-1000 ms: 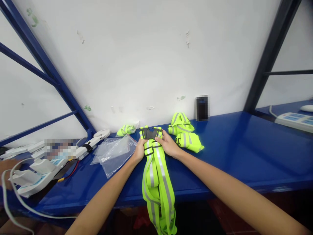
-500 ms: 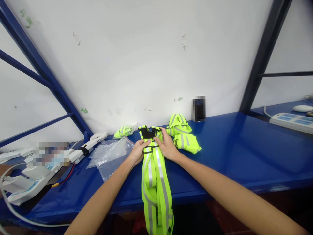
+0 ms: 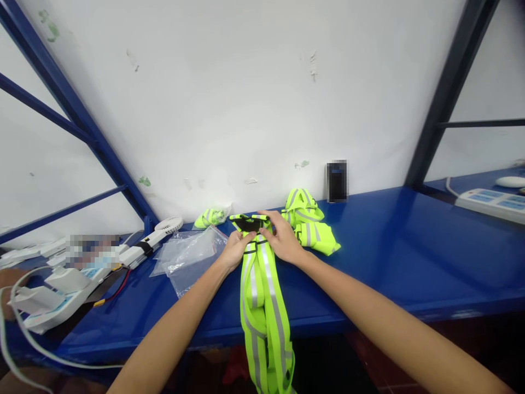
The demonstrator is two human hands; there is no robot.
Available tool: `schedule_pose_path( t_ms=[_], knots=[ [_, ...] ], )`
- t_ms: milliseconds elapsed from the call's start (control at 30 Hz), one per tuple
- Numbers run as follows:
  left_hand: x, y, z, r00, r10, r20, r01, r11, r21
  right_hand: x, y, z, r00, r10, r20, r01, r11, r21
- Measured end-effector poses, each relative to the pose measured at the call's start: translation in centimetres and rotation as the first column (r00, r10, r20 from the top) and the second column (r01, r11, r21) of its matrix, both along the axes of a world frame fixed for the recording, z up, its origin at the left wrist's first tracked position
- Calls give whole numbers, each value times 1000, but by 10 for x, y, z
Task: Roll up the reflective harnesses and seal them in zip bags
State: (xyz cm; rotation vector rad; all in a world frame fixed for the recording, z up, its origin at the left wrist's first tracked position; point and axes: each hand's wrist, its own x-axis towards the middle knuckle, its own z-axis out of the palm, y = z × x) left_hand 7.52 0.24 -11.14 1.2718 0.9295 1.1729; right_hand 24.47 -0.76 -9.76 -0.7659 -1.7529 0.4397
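Note:
A neon-yellow reflective vest (image 3: 270,295) made of straps with silver stripes lies over the front edge of the blue table, its lower straps hanging down. My left hand (image 3: 238,249) grips its upper left side, thumb on top near the black buckles. On the upper right side, my right hand (image 3: 283,238) pinches the strap, its fingers reaching over the folded top. Between the hands, a black patch shows at the vest's top end. Just right of my right hand lie two bundled neon-yellow vests (image 3: 318,238), (image 3: 302,205) against the wall.
Clear plastic bags (image 3: 186,257) lie on the left, with a bagged yellow bundle (image 3: 211,217) behind them. A white handheld fan (image 3: 168,224), power strips (image 3: 61,312) and cables crowd the far left. A dark blurred box (image 3: 337,181) stands by the wall. Blue posts frame the blue table (image 3: 394,251).
The vest's top end has been folded over a little, and my right fingers have moved across its top edge. Both hands keep their hold. The view has shifted slightly.

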Motion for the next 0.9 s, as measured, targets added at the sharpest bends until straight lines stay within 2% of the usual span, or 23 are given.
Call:
schedule_pose_path(
  t_ms=[133,233,433,567,733,900],
  knots=[
    [4,0,-3,999,28,-22,-28,999,-18,1,2,0,996,72,-47,-74,996,-43],
    [7,-1,-4,999,53,5,-53,998,-31,1,5,-3,995,65,-78,-70,996,-56],
    [14,-8,1,995,-47,92,51,998,-45,0,11,-10,993,6,-122,-14,997,-71],
    [15,-11,5,971,-110,212,128,989,-70,1,11,-12,994,-6,-110,-3,997,-76],
    [7,-11,8,966,-190,173,208,974,-91,1,12,-13,990,-28,-136,20,998,-55],
    [3,-10,6,967,-180,180,200,975,-95,2,9,-9,990,-34,-137,27,998,-53]
  ],
)
